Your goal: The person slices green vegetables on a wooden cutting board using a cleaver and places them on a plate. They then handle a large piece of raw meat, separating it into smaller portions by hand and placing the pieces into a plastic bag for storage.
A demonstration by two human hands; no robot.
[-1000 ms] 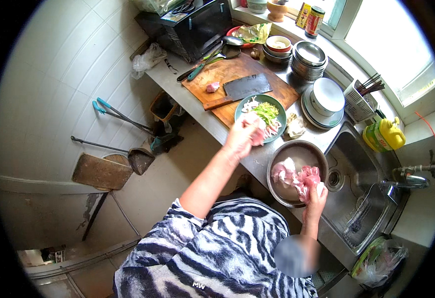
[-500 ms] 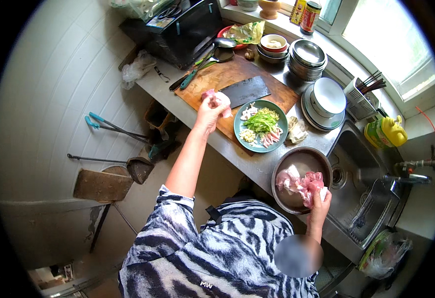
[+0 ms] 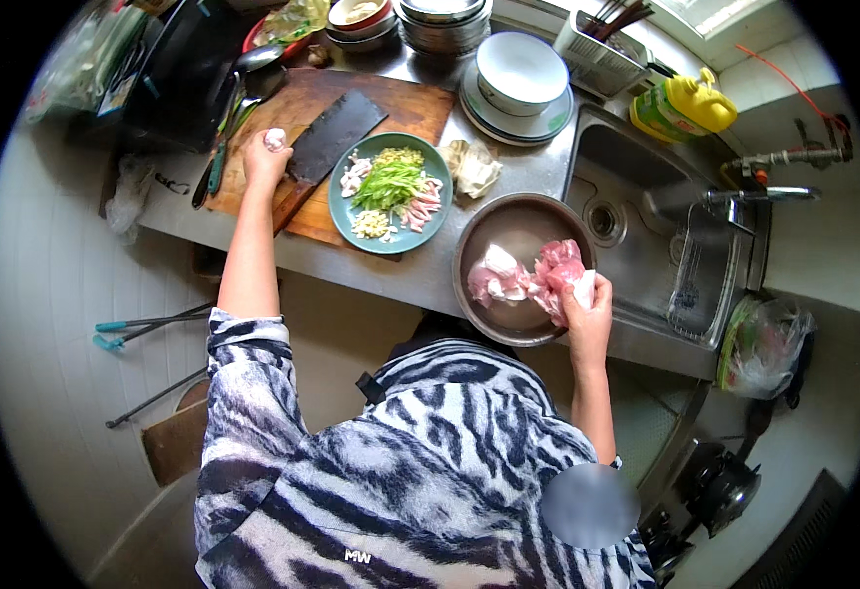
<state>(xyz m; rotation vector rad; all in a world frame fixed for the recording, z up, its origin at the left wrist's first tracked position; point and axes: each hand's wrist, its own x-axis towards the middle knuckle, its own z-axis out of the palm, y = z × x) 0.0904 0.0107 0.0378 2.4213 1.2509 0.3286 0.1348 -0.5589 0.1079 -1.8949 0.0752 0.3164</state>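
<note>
My left hand (image 3: 265, 165) is closed over the wooden cutting board (image 3: 411, 106), with a small piece of pale pink raw meat (image 3: 274, 139) showing at its fingertips. Just right of it lies a cleaver (image 3: 337, 135), dark blade on the board and wooden handle pointing toward me. A green plate (image 3: 383, 244) holds shredded green pepper, chopped pale bits and pink strips. At the right, my right hand (image 3: 590, 314) grips a chunk of raw meat (image 3: 556, 273) at the near right rim of a metal bowl (image 3: 462, 257). Another whitish-pink meat piece (image 3: 497, 277) lies inside that bowl.
A steel sink (image 3: 631, 162) with a faucet (image 3: 763, 194) adjoins the counter at right. Stacked bowls and plates (image 3: 523, 74), garlic-like skins (image 3: 473, 168) and a yellow jug (image 3: 685, 105) stand behind. Spatulas and spoons (image 3: 224, 147) lie on the board's left.
The view has swung right. My left hand has shifted left from the cleaver, uncovering its handle, still with the meat. My right hand stays on the meat at the bowl.
</note>
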